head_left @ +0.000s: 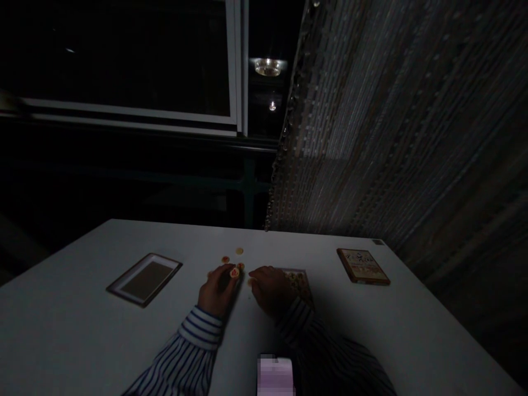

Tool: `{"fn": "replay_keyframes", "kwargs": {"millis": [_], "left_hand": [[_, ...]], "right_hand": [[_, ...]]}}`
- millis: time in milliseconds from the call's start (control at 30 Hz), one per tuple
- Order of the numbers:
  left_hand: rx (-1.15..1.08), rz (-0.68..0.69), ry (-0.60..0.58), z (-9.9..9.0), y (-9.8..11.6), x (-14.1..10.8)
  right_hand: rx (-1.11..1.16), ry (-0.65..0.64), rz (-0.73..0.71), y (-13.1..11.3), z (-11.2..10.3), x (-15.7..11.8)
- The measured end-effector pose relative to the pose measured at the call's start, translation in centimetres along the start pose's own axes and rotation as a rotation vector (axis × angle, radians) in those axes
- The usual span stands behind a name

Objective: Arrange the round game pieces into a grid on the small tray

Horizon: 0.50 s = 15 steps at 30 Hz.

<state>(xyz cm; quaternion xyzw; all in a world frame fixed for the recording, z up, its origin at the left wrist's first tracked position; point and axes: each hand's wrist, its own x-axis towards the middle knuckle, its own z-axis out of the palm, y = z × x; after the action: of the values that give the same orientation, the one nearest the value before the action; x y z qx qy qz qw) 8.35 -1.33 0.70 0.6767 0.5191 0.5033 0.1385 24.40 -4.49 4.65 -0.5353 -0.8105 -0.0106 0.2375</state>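
Note:
My left hand (217, 289) is closed in a pinch on a round Chinese chess piece (234, 273) with a red character facing up. Beside its fingers, on the white table, lie a piece with a red mark (225, 259), a pale piece (239, 251) and another marked piece (241, 267). My right hand (272, 290) is curled, with a pale chess piece (250, 281) at its thumb and fingertips. Partly behind this hand sits an open box of chess pieces (300, 283), holding several of them.
A shallow rectangular tray or lid (144, 278) with a pale rim lies to the left. To the right is a brown box (363, 266) with dark lettering. The white table (82, 319) ends at a beaded string curtain (350, 137) and a dark window (136, 60).

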Motion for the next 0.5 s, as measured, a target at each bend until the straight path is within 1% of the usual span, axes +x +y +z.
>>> {"fn": "replay_keyframes", "kwargs": {"millis": [133,233,367,500], "left_hand": [[-0.025,0.05,-0.041,0.3,1.5,-0.3],[-0.029,0.049,-0.094,0.4,2.2,-0.4],[-0.032,0.056,-0.15,0.8,2.6,-0.6],[-0.036,0.101,-0.163,1.9,2.7,-0.9]], "right_hand": [[0.019,0.007,0.033,1.3,-0.6,-0.4],[0.028,0.006,0.09,1.9,-1.2,-0.6],[0.044,-0.003,0.162,2.4,-1.8,-1.0],[0.138,0.005,0.179,3.0,-1.8,-1.3]]}}
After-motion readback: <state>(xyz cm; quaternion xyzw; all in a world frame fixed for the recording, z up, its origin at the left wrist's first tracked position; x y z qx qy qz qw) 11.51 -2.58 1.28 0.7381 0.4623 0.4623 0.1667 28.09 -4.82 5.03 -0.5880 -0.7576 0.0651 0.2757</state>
